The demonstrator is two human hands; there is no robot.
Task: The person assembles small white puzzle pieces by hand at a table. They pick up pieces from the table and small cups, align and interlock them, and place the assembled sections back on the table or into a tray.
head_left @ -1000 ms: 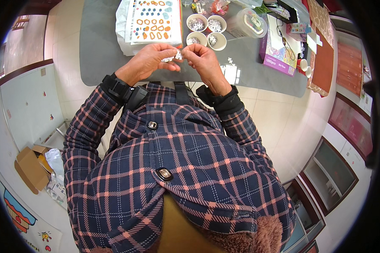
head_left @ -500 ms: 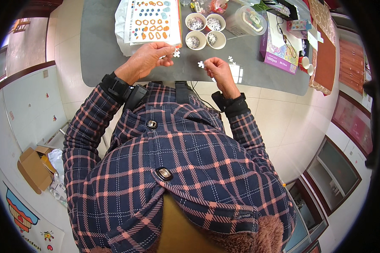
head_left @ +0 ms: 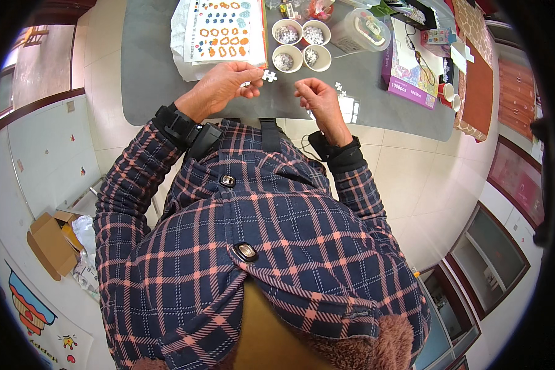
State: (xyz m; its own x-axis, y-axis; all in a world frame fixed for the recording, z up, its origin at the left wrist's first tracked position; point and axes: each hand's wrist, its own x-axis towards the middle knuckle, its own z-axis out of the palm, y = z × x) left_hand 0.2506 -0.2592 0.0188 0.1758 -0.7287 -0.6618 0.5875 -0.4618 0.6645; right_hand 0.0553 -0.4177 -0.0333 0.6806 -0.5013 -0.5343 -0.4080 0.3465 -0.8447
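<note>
My left hand [head_left: 227,86] is closed in a pinch on white jigsaw pieces [head_left: 269,76], which stick out past its fingertips; whether they are one piece or two joined, I cannot tell. It hovers over the near part of the grey table [head_left: 148,80], just below a printed sheet [head_left: 217,37]. A short gap to the right, my right hand [head_left: 320,102] has its fingers curled together, and no piece shows in them. Beyond the hands stand paper cups [head_left: 284,59] holding many small jigsaw pieces. A few loose pieces [head_left: 340,88] lie right of my right hand.
A clear plastic tub [head_left: 364,31] lies tilted behind the cups. To the right are a purple puzzle box [head_left: 407,86], glasses [head_left: 418,57] on it, and more paper cups [head_left: 447,92]. A white rectangle of glare [head_left: 350,110] shows near the table's front edge.
The jigsaw piece in my right hand's fingertips no longer shows there. What my left hand holds now reaches further right and looks larger. My left hand has shifted slightly right.
</note>
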